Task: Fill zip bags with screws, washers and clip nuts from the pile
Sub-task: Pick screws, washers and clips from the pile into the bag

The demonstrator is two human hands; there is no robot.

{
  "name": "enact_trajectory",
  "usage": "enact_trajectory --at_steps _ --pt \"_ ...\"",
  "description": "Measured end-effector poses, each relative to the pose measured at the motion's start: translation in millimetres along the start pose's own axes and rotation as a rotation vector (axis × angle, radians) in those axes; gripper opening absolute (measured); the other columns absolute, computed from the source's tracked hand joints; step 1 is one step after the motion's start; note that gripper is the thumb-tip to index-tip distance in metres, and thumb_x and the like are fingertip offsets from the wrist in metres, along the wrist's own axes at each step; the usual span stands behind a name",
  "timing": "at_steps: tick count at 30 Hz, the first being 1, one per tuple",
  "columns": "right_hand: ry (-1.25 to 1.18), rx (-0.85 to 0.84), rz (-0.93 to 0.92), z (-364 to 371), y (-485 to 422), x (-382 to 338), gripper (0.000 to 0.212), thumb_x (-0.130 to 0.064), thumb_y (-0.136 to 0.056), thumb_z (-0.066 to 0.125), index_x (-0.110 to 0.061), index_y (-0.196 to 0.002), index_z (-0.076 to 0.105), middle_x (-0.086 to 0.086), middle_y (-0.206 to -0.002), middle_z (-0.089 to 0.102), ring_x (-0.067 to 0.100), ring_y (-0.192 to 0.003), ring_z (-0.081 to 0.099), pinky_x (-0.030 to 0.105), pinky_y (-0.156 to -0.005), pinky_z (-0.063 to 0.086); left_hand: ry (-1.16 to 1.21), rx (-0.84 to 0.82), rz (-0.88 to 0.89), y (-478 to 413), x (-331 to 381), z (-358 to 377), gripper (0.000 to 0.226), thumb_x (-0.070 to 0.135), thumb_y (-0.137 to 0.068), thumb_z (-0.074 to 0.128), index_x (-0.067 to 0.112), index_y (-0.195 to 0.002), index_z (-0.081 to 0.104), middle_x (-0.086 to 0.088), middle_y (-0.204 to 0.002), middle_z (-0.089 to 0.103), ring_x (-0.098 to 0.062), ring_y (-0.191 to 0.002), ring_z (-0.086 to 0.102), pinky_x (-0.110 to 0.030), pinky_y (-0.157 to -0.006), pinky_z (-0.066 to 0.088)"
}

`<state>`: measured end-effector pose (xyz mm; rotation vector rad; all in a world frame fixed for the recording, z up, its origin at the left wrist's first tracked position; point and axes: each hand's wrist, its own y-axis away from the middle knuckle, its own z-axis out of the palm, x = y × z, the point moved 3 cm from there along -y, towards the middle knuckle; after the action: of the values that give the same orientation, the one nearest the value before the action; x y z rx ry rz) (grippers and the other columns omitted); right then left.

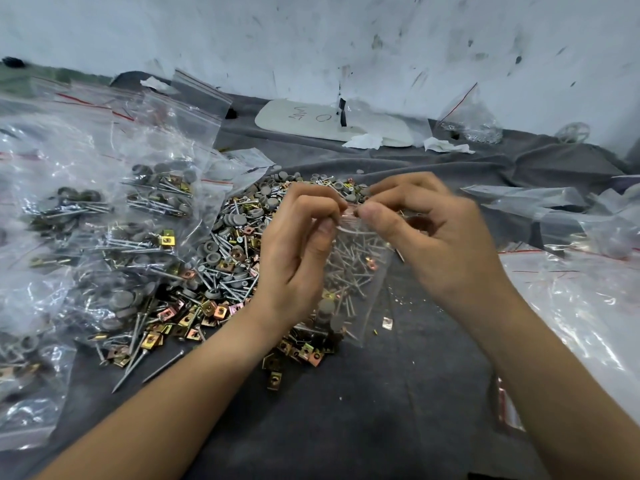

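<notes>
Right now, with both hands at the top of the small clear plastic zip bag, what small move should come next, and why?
Probably run the pinch along the top strip to seal the small clear plastic zip bag. The left hand and right hand both pinch its top edge, and it already holds screws and grey washers.

The left hand (298, 251) hides part of the clear plastic zip bag (356, 271). Filled clear bags (69, 237) run off the left edge.
</notes>
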<state>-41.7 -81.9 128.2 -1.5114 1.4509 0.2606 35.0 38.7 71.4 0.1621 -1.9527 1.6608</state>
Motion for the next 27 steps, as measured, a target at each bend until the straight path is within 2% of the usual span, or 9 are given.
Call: enact_trajectory --at_steps 2,5,7,9,12,15,17,22,27 --pt "0.086 -0.061 -0.011 -8.5 2.4 3.2 0.023 -0.050 -0.072 0.062 -0.030 -0.081 0.069 -0.010 -0.099 0.062 0.003 -0.091 0.059 0.021 -0.079 0.046 -0.018 0.012 -0.005 -0.7 0.1 0.9 0.012 0.014 -0.097 0.040 0.011 -0.099 0.052 -0.009 -0.100 0.054 -0.032 -0.091 0.055 -0.049 -0.075 0.048" --pt "0.133 -0.104 0.020 -19.2 5.0 11.0 0.008 -0.037 -0.074 0.070 -0.030 -0.078 0.069 -0.012 -0.076 0.067 0.004 -0.071 0.061 0.015 -0.065 0.045 -0.078 0.003 -0.009 -4.7 0.1 0.4 0.018 0.012 -0.097 0.038 0.011 -0.107 0.053 -0.005 -0.103 0.055 -0.027 -0.093 0.057 -0.043 -0.078 0.049" --pt "0.148 -0.008 0.010 -28.5 5.3 14.4 0.008 -0.030 -0.077 0.072 -0.035 -0.074 0.067 -0.013 -0.069 0.069 0.007 -0.064 0.062 0.015 -0.059 0.047 -0.178 0.024 -0.115 -7.7 -4.9 -6.0 0.022 0.015 -0.099 0.038 0.014 -0.114 0.055 0.002 -0.105 0.056 -0.017 -0.096 0.057 -0.034 -0.082 0.047" --pt "0.184 0.121 -0.021 -39.7 5.1 14.4 0.013 -0.031 -0.083 0.068 -0.038 -0.073 0.066 -0.013 -0.069 0.069 0.008 -0.058 0.061 0.019 -0.053 0.047 -0.487 -0.008 -0.263 -9.6 -15.3 -15.4 0.021 0.019 -0.099 0.043 0.018 -0.113 0.059 0.010 -0.103 0.056 -0.012 -0.100 0.055 -0.033 -0.092 0.038" --pt "0.187 0.297 -0.019 -56.6 5.7 18.6 0.019 -0.030 -0.090 0.062 -0.036 -0.072 0.065 -0.007 -0.065 0.069 0.018 -0.057 0.060 0.030 -0.054 0.047 -0.874 -0.346 -0.414 -6.6 -31.8 -22.3 0.014 0.032 -0.095 0.052 0.024 -0.098 0.062 0.013 -0.096 0.058 -0.016 -0.102 0.050 -0.034 -0.094 0.021" --pt "0.215 0.375 0.011 -65.7 6.7 27.2 0.014 -0.025 -0.090 0.063 -0.032 -0.079 0.067 -0.017 -0.066 0.063 -0.001 -0.056 0.059 0.009 -0.053 0.041 -0.898 -0.640 -0.436 -5.3 -34.2 -23.8 0.023 0.054 -0.086 0.055 0.031 -0.089 0.060 0.014 -0.093 0.054 -0.012 -0.099 0.038 -0.036 -0.094 0.017" --pt "0.221 0.377 0.071 -68.4 5.8 35.1 0.009 -0.021 -0.086 0.067 -0.029 -0.082 0.070 -0.019 -0.065 0.063 -0.005 -0.055 0.057 0.008 -0.057 0.042 -0.921 -0.743 -0.431 -6.5 -32.9 -27.5 0.028 0.063 -0.077 0.058 0.037 -0.086 0.058 0.018 -0.091 0.050 -0.009 -0.100 0.032 -0.040 -0.100 0.014" --pt "0.233 0.247 0.238 -71.2 6.3 50.4 0.010 -0.012 -0.082 0.067 -0.019 -0.084 0.075 -0.002 -0.074 0.070 0.011 -0.066 0.062 0.038 -0.075 0.056 -0.941 -0.800 -0.423 -8.8 -34.0 -31.3 0.021 0.056 -0.071 0.071 0.040 -0.077 0.060 0.021 -0.095 0.049 -0.004 -0.101 0.027 -0.042 -0.106 0.009" --pt "0.223 0.213 0.225 -77.2 12.0 46.4 0.012 -0.023 -0.081 0.067 -0.027 -0.072 0.072 -0.004 -0.060 0.066 0.012 -0.056 0.057 0.044 -0.067 0.054 -0.896 -0.799 -0.416 -9.6 -35.5 -24.7 0.028 0.055 -0.071 0.072 0.029 -0.071 0.061 0.017 -0.100 0.049 -0.008 -0.102 0.032 -0.036 -0.097 0.017"
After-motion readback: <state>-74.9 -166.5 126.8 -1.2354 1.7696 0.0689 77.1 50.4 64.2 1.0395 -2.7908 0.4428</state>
